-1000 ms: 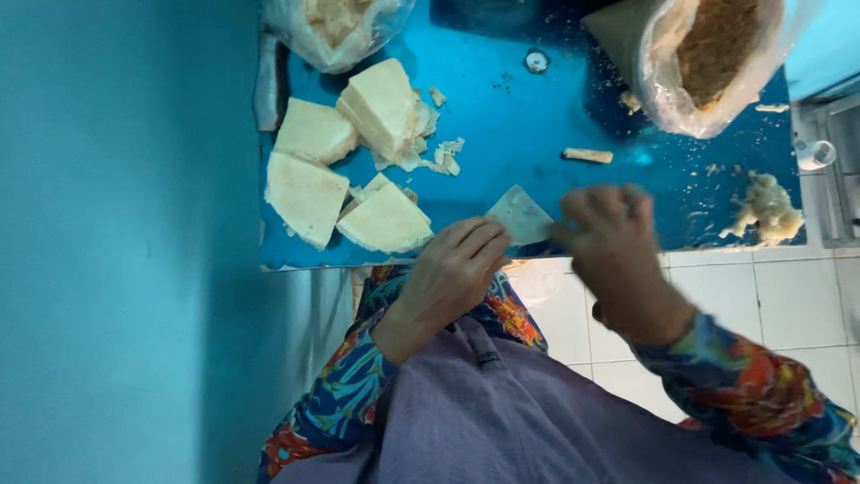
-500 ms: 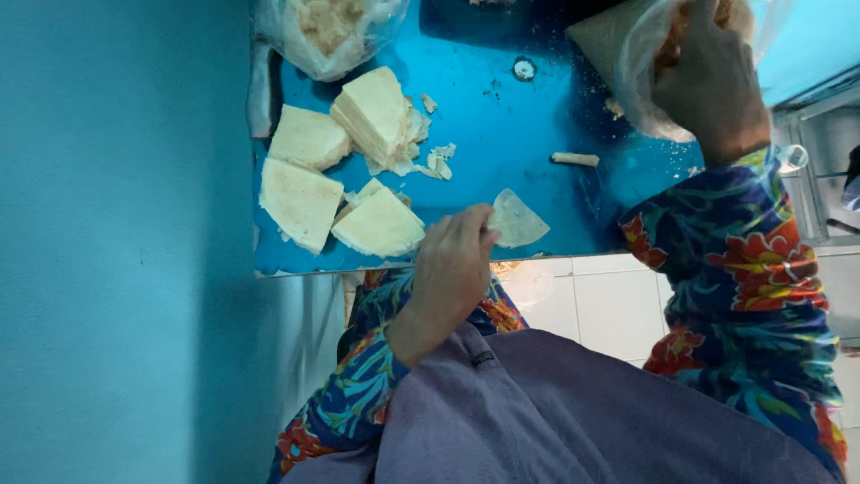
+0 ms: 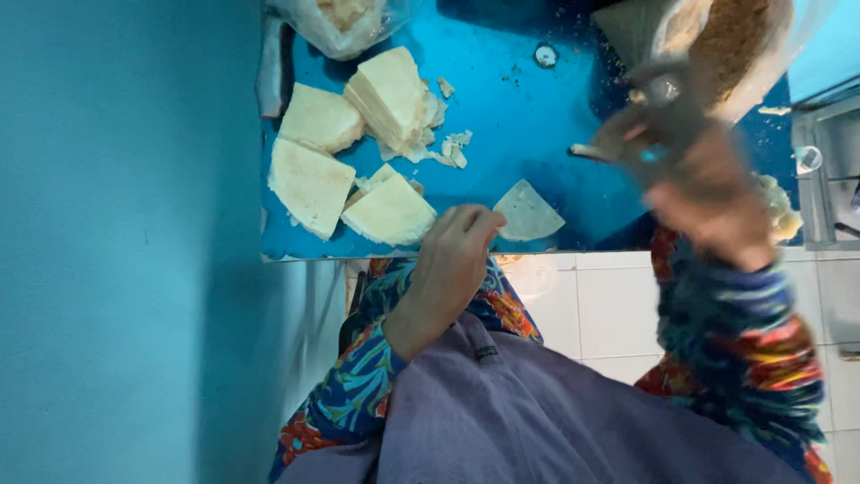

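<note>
**Single sheet laid out, right hand between bag and sheet**

Landmark for all positions: the single triangular sheet (image 3: 528,213), lying flat on the blue bench (image 3: 537,116) at its near edge.

Left hand (image 3: 457,260): just left of the sheet, fingertips touching its edge. The grip is loosely curled. I cannot tell whether it pinches the sheet or only steadies it.

Right hand (image 3: 703,179): above and right of the sheet, clear of it and heavily motion-blurred. The grip looks clenched on a small grey utensil (image 3: 665,90), though the blur leaves that uncertain.

Bag of brown crumbs (image 3: 739,36): well beyond the sheet to the right, its mouth open.

Stacked triangular sheets (image 3: 390,211): just left of the sheet, with more stacks farther left and scraps (image 3: 452,148) between them.

Judgement: the step in hand is bringing filling from the bag to the sheet. The next move calls for a steady placement on the middle of the sheet while the left fingertips keep it from sliding off the bench edge.

Against earlier frames: half a second ago the right hand was up at the bag mouth, and it has since come back toward the sheet. A second ago both hands were at the sheet. The left hand and the sheet have not shifted.
</note>
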The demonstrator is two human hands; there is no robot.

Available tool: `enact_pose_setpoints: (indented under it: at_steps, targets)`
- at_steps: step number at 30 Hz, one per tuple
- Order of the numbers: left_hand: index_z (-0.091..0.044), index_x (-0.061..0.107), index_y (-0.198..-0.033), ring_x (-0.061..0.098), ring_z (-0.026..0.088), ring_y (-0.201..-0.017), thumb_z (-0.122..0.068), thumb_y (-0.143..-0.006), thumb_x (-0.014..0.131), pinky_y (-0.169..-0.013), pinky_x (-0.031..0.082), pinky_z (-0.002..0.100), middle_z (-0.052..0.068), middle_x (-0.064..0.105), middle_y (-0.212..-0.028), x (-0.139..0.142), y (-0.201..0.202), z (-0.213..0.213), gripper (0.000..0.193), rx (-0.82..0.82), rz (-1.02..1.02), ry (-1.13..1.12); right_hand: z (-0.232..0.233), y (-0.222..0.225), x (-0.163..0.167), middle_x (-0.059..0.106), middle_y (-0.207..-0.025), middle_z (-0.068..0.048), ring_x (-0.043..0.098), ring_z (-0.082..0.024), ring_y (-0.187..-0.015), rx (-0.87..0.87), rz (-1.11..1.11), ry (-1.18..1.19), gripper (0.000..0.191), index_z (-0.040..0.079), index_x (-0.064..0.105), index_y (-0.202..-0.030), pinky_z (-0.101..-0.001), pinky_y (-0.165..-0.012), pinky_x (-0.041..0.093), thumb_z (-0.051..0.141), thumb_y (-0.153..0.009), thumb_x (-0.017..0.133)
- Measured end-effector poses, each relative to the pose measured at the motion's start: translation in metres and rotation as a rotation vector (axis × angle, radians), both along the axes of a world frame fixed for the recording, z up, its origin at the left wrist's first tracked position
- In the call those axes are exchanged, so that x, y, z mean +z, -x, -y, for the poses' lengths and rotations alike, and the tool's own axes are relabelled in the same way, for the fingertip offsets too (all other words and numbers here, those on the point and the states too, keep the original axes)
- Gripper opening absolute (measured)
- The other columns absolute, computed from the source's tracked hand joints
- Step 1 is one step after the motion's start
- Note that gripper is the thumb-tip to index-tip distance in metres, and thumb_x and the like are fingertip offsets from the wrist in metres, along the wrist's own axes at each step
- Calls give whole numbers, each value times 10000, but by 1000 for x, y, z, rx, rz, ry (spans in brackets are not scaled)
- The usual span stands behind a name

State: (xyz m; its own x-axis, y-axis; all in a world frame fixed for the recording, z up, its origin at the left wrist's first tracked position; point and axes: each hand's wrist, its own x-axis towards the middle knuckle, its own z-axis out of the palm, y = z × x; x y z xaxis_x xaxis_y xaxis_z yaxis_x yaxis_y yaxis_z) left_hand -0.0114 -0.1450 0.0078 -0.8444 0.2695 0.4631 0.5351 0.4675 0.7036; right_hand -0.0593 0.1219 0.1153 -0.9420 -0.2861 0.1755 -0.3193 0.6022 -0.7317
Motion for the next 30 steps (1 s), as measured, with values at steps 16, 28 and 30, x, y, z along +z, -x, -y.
enact_pose_setpoints:
  at_steps: [16, 28, 30]
  targets:
    - [-70, 643, -1097, 645, 316, -997, -35, -958, 669, -844, 528, 440, 94, 663, -1067, -5, -4, -3, 146, 48, -20, 13, 53, -66, -66, 712, -1180, -192, 710, -366, -1032, -50, -324, -291, 561, -32, 439, -1452, -424, -844, 600, -119, -925, 611]
    - [-19, 584, -1290, 652, 337, -1045, 34, -997, 614, -883, 537, 441, 137, 671, -1104, -6, -11, -4, 300, -53, 32, -92, 63, -59, -50, 643, -1042, -185, 703, -336, -957, -28, -165, -222, 548, -50, 355, -1429, -416, -807, 573, -130, -946, 601]
    - [-29, 594, -1296, 642, 320, -1090, 83, -930, 583, -917, 541, 422, 129, 680, -1164, -4, -12, -2, 383, -77, 1, -40, 64, -60, -44, 644, -1076, -197, 712, -331, -980, -3, -132, -166, 556, -44, 334, -1444, -406, -812, 579, -143, -954, 576]
